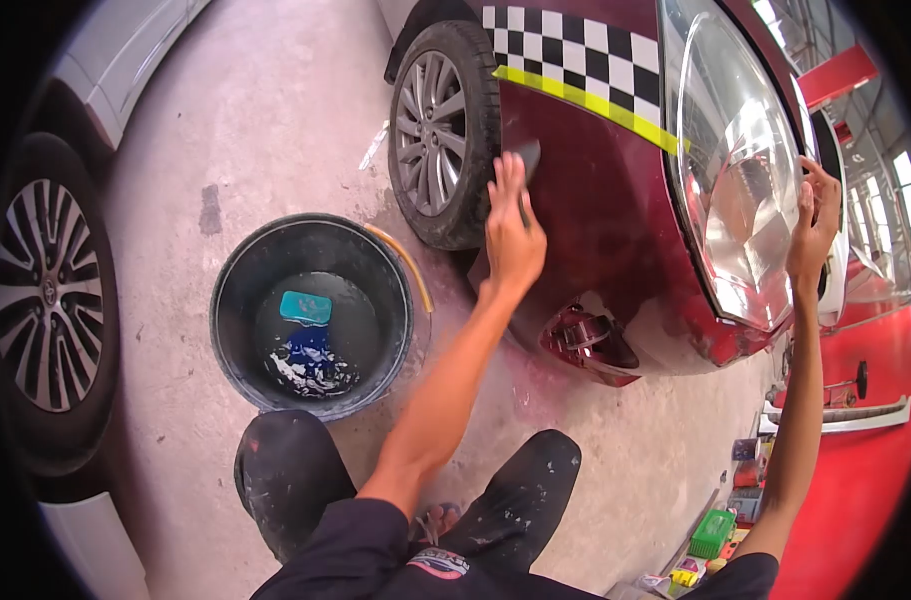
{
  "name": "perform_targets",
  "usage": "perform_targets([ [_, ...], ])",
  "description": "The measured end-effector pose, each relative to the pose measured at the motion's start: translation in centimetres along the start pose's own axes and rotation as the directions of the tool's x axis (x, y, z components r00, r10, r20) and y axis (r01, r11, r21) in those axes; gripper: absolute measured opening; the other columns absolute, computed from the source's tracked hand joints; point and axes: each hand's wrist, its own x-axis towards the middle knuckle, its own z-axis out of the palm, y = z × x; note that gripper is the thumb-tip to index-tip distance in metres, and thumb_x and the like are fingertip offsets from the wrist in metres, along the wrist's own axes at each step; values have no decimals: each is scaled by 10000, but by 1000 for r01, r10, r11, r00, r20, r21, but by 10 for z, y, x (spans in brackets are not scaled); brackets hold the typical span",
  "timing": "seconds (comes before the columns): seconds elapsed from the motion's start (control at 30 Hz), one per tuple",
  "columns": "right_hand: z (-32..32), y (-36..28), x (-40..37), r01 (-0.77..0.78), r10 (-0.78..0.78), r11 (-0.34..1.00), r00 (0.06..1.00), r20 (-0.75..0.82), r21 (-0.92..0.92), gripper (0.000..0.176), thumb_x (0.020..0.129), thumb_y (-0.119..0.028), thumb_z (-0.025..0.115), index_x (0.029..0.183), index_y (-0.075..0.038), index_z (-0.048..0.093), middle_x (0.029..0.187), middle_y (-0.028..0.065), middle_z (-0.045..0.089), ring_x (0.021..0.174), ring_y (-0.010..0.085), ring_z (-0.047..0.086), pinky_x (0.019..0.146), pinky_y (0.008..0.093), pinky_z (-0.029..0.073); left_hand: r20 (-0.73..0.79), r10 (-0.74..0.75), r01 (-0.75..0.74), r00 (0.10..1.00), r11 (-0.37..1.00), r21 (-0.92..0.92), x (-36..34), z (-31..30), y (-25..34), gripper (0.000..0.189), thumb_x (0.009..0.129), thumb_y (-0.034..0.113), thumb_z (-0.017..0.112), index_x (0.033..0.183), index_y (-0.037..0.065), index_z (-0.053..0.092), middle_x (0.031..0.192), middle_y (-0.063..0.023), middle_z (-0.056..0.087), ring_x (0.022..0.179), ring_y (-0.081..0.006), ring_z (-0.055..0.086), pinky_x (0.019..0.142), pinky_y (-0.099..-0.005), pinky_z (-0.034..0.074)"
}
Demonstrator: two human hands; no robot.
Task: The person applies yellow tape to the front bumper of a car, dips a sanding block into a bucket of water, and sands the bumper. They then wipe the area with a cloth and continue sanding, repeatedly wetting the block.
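Note:
My left hand (515, 235) lies against the dark red bumper (600, 190), just beside the front wheel. Its fingers are stretched out over a dark grey piece of sandpaper (531, 160), pressing it to the panel; most of the piece is hidden under them. Farther right, my right hand (817, 215) rests on the car's front at the outer edge of the headlight (740, 190), fingers apart and holding nothing I can see. Yellow tape (585, 101) runs along the bottom of a black and white checkered band (575, 55) above the left hand.
A black bucket (240, 345) of dark water stands left of my knees, with a teal sponge (305, 307) in it. The car's front wheel (435, 130) is beyond it. Another car's wheel (50, 300) stands far left. A green basket (712, 534) sits among items at lower right.

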Motion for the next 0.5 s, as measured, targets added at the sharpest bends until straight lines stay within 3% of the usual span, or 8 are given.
perform_targets([
  [0.07, -1, 1, 0, 0, 0, 1000, 1000, 2, -14, 356, 1094, -263, 552, 1350, -68, 706, 1034, 31, 560, 939, 154, 501, 892, 309, 412, 55, -27, 27, 998, 1000, -3, -33, -1, -4, 487, 1140, 109, 398, 1612, -7, 434, 1663, -254, 418, 1584, -414, 320, 1300, -535, 247],
  [0.13, 1, -1, 0, 31, -31, 1000, 999, -15, -4, 354, 1088, -266, 563, 1344, -70, 711, 1035, 32, 568, 942, 154, 511, 893, 312, 416, -14, 34, -34, 999, 999, 7, 9, 3, -4, 477, 1132, 89, 413, 1596, -11, 455, 1652, -270, 422, 1578, -417, 325, 1299, -534, 255],
  [0.2, 0, -2, 0, 12, -12, 1000, 1000, -9, 5, 352, 1085, -266, 568, 1340, -72, 715, 1043, 34, 578, 947, 154, 518, 893, 313, 418, 6, -6, 6, 1000, 999, 32, 37, 2, -3, 475, 1127, 77, 425, 1592, -17, 447, 1650, -274, 414, 1569, -420, 326, 1296, -528, 271],
  [0.33, 1, -1, 3, 45, -46, 999, 999, -28, -26, 351, 1088, -274, 568, 1335, -73, 716, 1032, 33, 570, 953, 154, 522, 893, 313, 420, 77, -66, 66, 995, 998, -3, -36, -6, 1, 484, 1142, 99, 397, 1618, 16, 434, 1679, -225, 403, 1600, -393, 282, 1302, -541, 237],
  [0.47, 1, -2, -1, 40, -41, 999, 999, -22, -17, 352, 1088, -283, 576, 1333, -70, 713, 1026, 34, 567, 956, 155, 525, 890, 313, 424, 27, -55, 51, 998, 990, 128, 26, 3, -5, 475, 1149, 147, 419, 1600, 6, 461, 1676, -220, 413, 1598, -401, 293, 1300, -557, 219],
  [0.5, 1, -4, -2, 35, -35, 999, 999, -18, -11, 351, 1088, -282, 577, 1331, -69, 714, 1025, 34, 566, 955, 155, 525, 889, 313, 424, 10, -72, 71, 997, 994, 86, 26, 4, -1, 487, 1148, 189, 446, 1606, 21, 463, 1678, -216, 412, 1595, -431, 289, 1296, -588, 202],
])
